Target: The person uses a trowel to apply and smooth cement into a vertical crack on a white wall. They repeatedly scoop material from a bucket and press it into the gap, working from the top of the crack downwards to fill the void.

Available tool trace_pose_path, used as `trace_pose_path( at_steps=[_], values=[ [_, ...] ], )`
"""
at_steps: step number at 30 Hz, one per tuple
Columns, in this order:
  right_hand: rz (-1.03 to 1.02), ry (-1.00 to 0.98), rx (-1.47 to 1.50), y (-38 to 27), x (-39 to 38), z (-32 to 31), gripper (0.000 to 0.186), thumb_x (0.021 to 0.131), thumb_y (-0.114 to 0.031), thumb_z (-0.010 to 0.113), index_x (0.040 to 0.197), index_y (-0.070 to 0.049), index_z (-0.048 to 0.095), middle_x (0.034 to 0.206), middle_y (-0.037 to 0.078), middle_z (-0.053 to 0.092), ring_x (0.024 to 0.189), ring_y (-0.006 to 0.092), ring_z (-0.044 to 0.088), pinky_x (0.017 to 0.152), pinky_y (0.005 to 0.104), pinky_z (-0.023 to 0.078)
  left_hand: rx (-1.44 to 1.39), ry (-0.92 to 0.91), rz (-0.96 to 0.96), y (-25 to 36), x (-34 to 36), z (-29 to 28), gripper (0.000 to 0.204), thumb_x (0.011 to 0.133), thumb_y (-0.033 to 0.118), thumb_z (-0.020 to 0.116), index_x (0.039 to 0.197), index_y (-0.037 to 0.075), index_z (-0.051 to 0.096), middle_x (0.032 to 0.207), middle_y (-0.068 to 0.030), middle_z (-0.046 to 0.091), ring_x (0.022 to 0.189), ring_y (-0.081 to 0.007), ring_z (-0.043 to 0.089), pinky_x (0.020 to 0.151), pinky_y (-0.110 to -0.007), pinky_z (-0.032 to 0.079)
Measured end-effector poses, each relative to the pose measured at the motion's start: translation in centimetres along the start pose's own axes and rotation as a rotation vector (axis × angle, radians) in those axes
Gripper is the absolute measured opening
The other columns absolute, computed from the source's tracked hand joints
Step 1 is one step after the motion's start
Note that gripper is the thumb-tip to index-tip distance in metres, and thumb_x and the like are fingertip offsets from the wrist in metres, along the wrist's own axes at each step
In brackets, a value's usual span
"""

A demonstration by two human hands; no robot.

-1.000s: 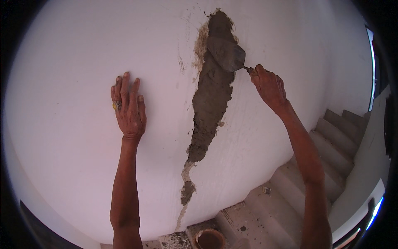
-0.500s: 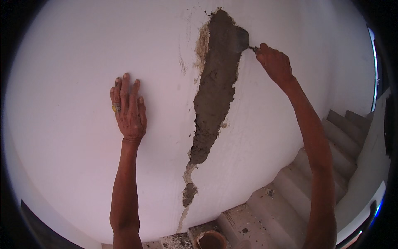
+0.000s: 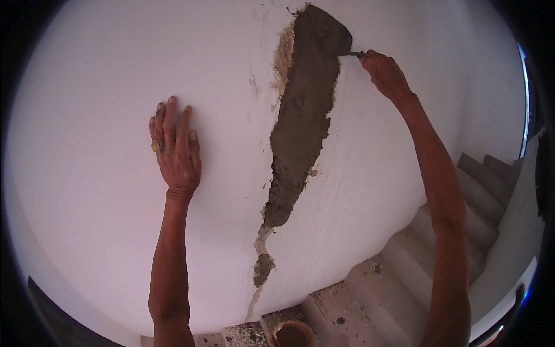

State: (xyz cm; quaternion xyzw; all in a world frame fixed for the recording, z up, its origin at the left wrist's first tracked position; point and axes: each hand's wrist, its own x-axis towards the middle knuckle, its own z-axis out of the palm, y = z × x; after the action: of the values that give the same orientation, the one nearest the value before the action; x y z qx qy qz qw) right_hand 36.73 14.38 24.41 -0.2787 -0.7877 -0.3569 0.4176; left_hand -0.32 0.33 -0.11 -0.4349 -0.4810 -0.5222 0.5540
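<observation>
A long, ragged strip of dark grey mortar (image 3: 300,127) runs down the white wall (image 3: 98,173), narrowing into a pale, broken channel with a smaller grey patch (image 3: 263,266). My left hand (image 3: 176,153) lies open on the wall, left of the strip, fingers spread, with a yellow-stone ring on one finger. My right hand (image 3: 386,75) grips a trowel by its handle (image 3: 361,55). The trowel blade (image 3: 338,37) is flat against the top of the mortar, at its right edge, and is hard to tell apart from it.
Concrete stairs (image 3: 376,289) climb along the wall's foot to the right, speckled with debris. A brown round bucket (image 3: 292,335) sits on a lower step at the bottom. A small pale piece (image 3: 376,267) lies on a tread. A bright narrow opening (image 3: 523,104) is at the far right.
My right hand and the trowel have moved up and slightly right, from the upper middle of the mortar to its top. My left hand stays open on the wall, shifted very slightly in the picture.
</observation>
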Motion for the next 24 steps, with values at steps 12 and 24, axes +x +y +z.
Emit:
trace_pose_path(
  at_steps=[12,24],
  values=[
    [0.049,-0.136,0.081,-3.7,-5.1,1.3,0.034,0.102,-0.028,0.045,0.088,0.002,0.053,0.075,0.023,0.060,0.071,0.0432,0.056,0.069,0.0464,0.046,-0.029,0.021,0.018,0.2,0.2,-0.4,0.038,0.099,0.010,0.042,0.134,0.004,0.056,0.153,-0.0126,0.040,0.146,-0.0330,0.029,0.121,-0.051,0.020],
    [0.355,-0.162,0.525,-3.8,-5.5,-1.6,0.038,0.097,-0.036,0.047,0.080,-0.003,0.053,0.059,0.007,0.053,0.045,0.0176,0.051,0.043,0.0349,0.042,-0.006,-0.006,0.002,0.1,0.0,-0.3,0.040,0.104,0.019,0.034,0.138,0.008,0.053,0.155,-0.0104,0.037,0.147,-0.0306,0.027,0.122,-0.049,0.019]
  ],
)
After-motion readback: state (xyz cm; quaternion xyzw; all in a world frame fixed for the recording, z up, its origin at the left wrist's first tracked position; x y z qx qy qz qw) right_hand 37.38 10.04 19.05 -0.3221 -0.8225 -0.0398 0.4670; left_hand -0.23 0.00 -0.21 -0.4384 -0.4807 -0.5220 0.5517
